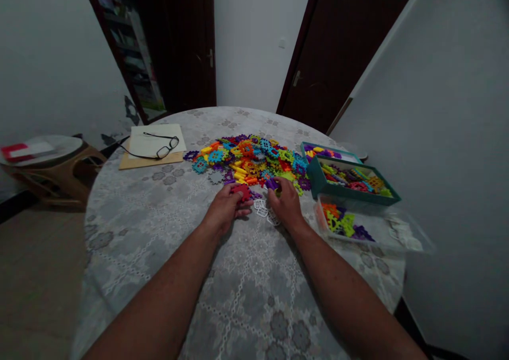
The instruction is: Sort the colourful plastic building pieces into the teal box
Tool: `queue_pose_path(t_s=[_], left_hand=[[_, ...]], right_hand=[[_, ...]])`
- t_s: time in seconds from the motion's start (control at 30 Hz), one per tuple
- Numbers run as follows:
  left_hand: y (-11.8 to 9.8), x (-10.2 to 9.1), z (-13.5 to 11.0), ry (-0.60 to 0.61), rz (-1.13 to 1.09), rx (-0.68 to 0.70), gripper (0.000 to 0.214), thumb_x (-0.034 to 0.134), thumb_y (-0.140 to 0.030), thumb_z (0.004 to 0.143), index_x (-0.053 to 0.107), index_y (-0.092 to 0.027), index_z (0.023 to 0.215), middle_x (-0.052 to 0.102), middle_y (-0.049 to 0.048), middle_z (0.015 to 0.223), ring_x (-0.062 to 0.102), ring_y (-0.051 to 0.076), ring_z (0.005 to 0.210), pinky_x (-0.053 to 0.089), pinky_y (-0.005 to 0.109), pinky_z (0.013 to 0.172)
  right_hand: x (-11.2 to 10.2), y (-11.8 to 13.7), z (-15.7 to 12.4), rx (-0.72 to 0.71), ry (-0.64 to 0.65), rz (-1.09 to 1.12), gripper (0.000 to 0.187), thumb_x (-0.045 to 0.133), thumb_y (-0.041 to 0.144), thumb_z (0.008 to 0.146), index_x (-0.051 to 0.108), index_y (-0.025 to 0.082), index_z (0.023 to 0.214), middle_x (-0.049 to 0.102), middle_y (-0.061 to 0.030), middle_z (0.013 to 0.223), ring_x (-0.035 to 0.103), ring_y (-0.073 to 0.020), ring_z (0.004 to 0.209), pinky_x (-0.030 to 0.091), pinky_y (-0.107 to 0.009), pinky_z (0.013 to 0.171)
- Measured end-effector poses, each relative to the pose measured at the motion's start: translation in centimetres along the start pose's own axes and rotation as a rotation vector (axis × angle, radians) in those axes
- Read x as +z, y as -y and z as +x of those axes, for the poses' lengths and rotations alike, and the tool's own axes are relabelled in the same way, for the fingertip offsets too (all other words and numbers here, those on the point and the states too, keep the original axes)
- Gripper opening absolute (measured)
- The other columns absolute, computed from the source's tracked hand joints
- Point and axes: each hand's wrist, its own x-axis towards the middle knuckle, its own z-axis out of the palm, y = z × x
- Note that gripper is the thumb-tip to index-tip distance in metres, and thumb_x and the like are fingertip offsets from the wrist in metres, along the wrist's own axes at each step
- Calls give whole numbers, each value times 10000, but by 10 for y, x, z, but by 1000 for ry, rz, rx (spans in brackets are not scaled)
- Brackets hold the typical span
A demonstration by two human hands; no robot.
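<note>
A heap of colourful plastic interlocking pieces (254, 161) lies in the middle of a round table (159, 233) covered with a grey patterned cloth. My left hand (226, 209) rests at the near edge of the heap, its fingers closed round a red piece (242, 191). My right hand (285, 203) lies beside it, fingers curled over a purple piece (272, 183). Between and under the two hands lie a few white pieces (263, 208).
A teal box (314, 177) with more pieces and its lid (308, 148) stand right of the heap. A clear plastic bag (382, 233) with pieces lies near the table's right edge. Glasses (165, 149) rest on papers (151, 137) at the far left. A wooden stool (59, 169) stands left.
</note>
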Motion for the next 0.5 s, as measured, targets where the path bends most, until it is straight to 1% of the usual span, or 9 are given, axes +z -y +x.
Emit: queue_pose_path(t_s=[0.17,0.3,0.4,0.5], left_hand=[[-1,0,0,-9,18,17,341,667,-151,938,606,-193,1271,769,93,1046,799,192,775,651,274,592],[-2,-1,0,-10,14,40,292,671,-151,928,628,-179,1216,765,86,983,797,199,777,654,278,598],[-3,-2,1,-37,25,72,298,680,-165,919,631,-186,1213,770,91,1003,796,203,780,650,280,584],[-2,-3,3,-72,59,106,284,682,-179,919,632,-189,1199,770,100,1033,797,205,791,635,269,559]], right_hand=[[2,9,-3,-21,69,59,330,609,271,952,669,208,1270,752,-120,1169,708,-272,1090,567,-402,1016],[-2,19,-4,-42,73,109,344,607,270,971,676,208,1303,751,-119,1211,708,-258,1118,565,-395,1041],[-12,28,-1,-13,87,117,365,600,249,977,677,209,1331,753,-125,1251,713,-254,1120,567,-397,1035],[-28,34,8,49,164,109,359,631,233,963,692,230,1318,779,-99,1223,732,-249,1074,583,-398,991]])
